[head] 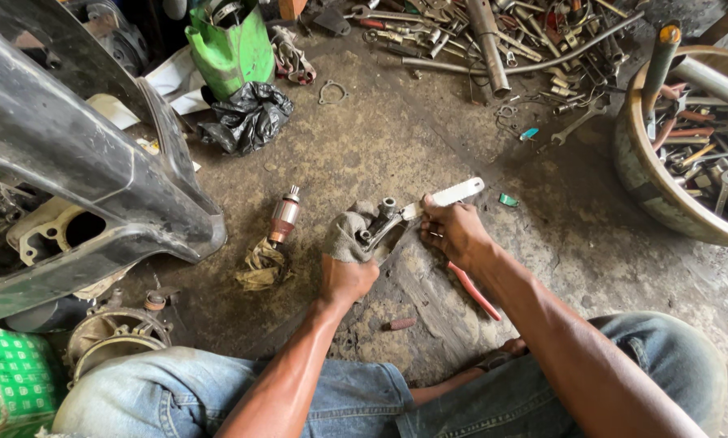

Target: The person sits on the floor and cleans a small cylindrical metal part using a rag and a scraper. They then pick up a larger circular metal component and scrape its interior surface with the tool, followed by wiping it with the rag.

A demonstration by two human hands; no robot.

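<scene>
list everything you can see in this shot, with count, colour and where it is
metal part: one, grey, floor centre, gripped through a rag
rag: one, grey, wrapped in the left hand
flat white tool: one, white, tip against the metal part
red-handled pliers: one, red, floor under the right forearm
motor armature: one, copper and silver, left of the rag
green container: one, green, top left
black plastic bag: one, black, below the container
loose tools: many, grey, piled at top
basin of tools: one, dull metal, right edge
black body panel: one, black, left side
left hand: holds rag and part
right hand: holds the white tool
</scene>
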